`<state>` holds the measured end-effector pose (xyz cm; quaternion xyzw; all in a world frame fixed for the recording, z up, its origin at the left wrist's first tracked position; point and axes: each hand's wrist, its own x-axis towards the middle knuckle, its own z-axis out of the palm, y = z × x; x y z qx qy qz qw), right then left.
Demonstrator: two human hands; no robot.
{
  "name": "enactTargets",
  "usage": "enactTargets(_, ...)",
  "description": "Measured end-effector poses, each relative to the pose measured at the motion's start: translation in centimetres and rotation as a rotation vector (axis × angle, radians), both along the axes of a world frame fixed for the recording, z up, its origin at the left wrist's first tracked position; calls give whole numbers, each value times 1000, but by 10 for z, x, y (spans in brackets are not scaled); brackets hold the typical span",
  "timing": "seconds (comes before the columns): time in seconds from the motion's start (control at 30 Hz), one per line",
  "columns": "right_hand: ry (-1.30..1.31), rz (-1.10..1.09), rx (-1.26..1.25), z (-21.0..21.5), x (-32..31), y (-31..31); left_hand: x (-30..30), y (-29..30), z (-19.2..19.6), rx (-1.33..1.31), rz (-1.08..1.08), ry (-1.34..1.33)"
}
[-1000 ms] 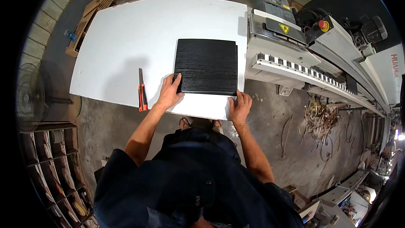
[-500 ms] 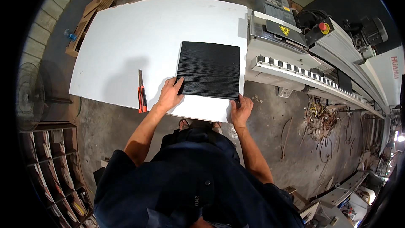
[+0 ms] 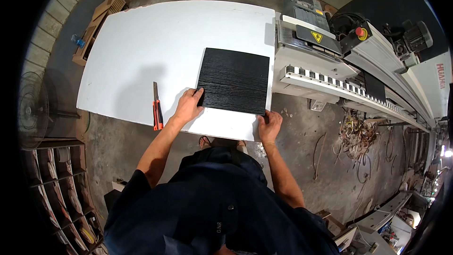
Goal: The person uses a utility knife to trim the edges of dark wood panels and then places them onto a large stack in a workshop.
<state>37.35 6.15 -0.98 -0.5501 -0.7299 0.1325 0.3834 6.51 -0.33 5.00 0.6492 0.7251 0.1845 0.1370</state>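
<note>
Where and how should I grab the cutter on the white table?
Take the cutter by its handle, coming from the near side, probably with the left hand, which is closer. It lies flat, its bare blade pointing away from you and the handle's end at the table's near edge.

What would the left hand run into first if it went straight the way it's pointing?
Likely the black board: the left hand is at its near left corner, pointing forward and rightward. Exact depth is unclear.
</note>
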Motion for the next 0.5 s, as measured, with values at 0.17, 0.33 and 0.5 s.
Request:
enactTargets(0.17, 42, 116, -5, 2, 1, 9, 2, -13, -2, -26, 18, -5)
enactTargets(0.33, 69, 138, 13, 4, -2, 16, 4, -15, 1, 17, 50, 17)
enactTargets(0.5, 81, 113, 1, 2, -3, 14, 3, -13, 0, 28, 67, 2)
